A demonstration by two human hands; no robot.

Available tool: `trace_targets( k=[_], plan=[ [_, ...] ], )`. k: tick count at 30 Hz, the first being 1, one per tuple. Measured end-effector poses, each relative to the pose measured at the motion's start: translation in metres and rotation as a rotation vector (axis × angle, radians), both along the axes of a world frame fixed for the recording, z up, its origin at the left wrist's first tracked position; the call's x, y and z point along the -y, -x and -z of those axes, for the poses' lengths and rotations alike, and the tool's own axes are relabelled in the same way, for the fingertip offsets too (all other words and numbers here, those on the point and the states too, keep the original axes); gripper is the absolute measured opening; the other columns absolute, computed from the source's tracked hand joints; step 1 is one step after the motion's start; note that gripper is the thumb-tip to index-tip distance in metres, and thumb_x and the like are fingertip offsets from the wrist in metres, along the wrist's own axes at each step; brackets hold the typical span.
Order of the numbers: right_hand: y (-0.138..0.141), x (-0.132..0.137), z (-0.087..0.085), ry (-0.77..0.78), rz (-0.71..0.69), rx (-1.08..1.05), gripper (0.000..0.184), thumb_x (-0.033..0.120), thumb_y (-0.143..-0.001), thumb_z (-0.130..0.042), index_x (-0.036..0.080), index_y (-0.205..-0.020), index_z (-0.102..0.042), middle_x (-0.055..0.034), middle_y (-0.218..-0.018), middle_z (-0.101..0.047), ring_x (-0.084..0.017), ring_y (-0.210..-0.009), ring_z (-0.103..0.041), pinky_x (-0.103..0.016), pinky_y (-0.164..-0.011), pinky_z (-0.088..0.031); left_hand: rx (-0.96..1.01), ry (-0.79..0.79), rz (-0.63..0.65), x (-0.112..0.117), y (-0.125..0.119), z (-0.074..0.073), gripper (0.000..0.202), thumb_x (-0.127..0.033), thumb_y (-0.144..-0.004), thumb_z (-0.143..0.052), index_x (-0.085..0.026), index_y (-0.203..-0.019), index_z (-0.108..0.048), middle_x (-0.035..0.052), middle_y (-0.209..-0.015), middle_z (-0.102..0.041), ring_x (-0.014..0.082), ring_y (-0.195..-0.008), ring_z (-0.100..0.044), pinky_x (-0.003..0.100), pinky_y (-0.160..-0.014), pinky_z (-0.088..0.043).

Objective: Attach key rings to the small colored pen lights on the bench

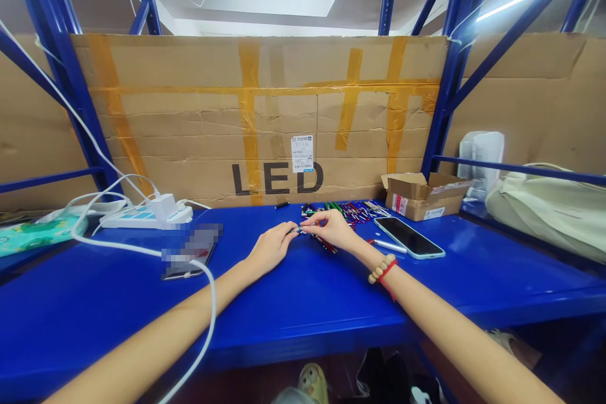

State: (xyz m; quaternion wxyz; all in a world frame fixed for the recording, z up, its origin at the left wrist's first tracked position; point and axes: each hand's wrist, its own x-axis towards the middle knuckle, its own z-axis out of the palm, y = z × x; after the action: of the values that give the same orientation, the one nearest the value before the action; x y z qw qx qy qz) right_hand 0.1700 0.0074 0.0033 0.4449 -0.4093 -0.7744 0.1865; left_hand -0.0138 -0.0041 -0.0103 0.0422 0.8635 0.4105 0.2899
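Near the shelf's (pixel 284 309) back edge, left hand (pixel 269 249) and right hand (pixel 334 230) pinch a small piece (pixel 297 230); steadiness should help.

We have open room on the blue tabletop (pixel 303 309) between our arms, from the front edge up to our fingers. Left of our left fingers (pixel 290 228) there is a gap, then a dark phone (pixel 207 251) lies in the way. A white cord (pixel 212 309) loops across our left arm, and we can't tell if it touches. Past our right fingers (pixel 316 218), lots of pens (pixel 362 209) block the way. A silver pen (pixel 391 246) and another phone (pixel 409 237) sit beside our right wrist. Farther right, we have room again, up to the pale bag (pixel 530 218). Big cardboard (pixel 284 113) shuts off the back.
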Motion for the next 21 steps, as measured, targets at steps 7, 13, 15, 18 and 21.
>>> trace_targets(
  k=[7,13,15,18,21],
  plan=[
    [-0.001,-0.002,0.003,0.053,-0.062,-0.049,0.021,0.03,-0.066,-0.067,0.013,-0.077,-0.073,-0.0066,-0.074,-0.071,-0.014,-0.061,-0.059,-0.024,-0.057,-0.045,-0.024,0.07,0.007,0.003,-0.001,-0.002,0.026,-0.034,-0.09,-0.029,-0.025,-0.097,-0.053,0.0,-0.097,-0.064,0.0168,-0.086,-0.06,0.026,-0.073,-0.044],
    [-0.001,-0.001,0.001,0.041,-0.065,-0.029,0.02,0.03,-0.066,-0.067,0.013,-0.076,-0.073,-0.0062,-0.072,-0.071,-0.014,-0.061,-0.059,-0.024,-0.056,-0.044,-0.027,0.105,0.011,0.002,-0.001,-0.003,0.026,-0.036,-0.09,-0.03,-0.027,-0.098,-0.053,-0.0003,-0.096,-0.065,0.0171,-0.088,-0.059,0.026,-0.075,-0.044],
    [-0.001,0.001,-0.002,0.034,-0.066,-0.015,0.018,0.029,-0.066,-0.067,0.013,-0.074,-0.073,-0.0061,-0.071,-0.071,-0.014,-0.062,-0.06,-0.024,-0.056,-0.044,-0.019,0.109,0.033,0.003,0.0,-0.004,0.027,-0.036,-0.09,-0.03,-0.026,-0.098,-0.054,-0.0001,-0.097,-0.064,0.0172,-0.09,-0.059,0.026,-0.076,-0.043],
    [-0.001,0.005,-0.005,0.029,-0.062,0.013,0.017,0.028,-0.065,-0.068,0.013,-0.071,-0.073,-0.0059,-0.069,-0.07,-0.015,-0.061,-0.06,-0.024,-0.056,-0.044,-0.013,0.098,0.072,0.004,0.0,-0.005,0.028,-0.035,-0.09,-0.03,-0.025,-0.098,-0.054,0.0004,-0.098,-0.064,0.0171,-0.09,-0.059,0.026,-0.077,-0.043],
    [-0.002,0.008,-0.006,0.015,-0.051,0.043,0.015,0.027,-0.065,-0.067,0.014,-0.069,-0.072,-0.0053,-0.067,-0.07,-0.015,-0.061,-0.06,-0.024,-0.056,-0.044,-0.015,0.087,0.092,0.006,0.0,-0.005,0.028,-0.035,-0.09,-0.03,-0.025,-0.099,-0.055,0.0009,-0.098,-0.064,0.0169,-0.089,-0.058,0.026,-0.077,-0.043]
  ],
)
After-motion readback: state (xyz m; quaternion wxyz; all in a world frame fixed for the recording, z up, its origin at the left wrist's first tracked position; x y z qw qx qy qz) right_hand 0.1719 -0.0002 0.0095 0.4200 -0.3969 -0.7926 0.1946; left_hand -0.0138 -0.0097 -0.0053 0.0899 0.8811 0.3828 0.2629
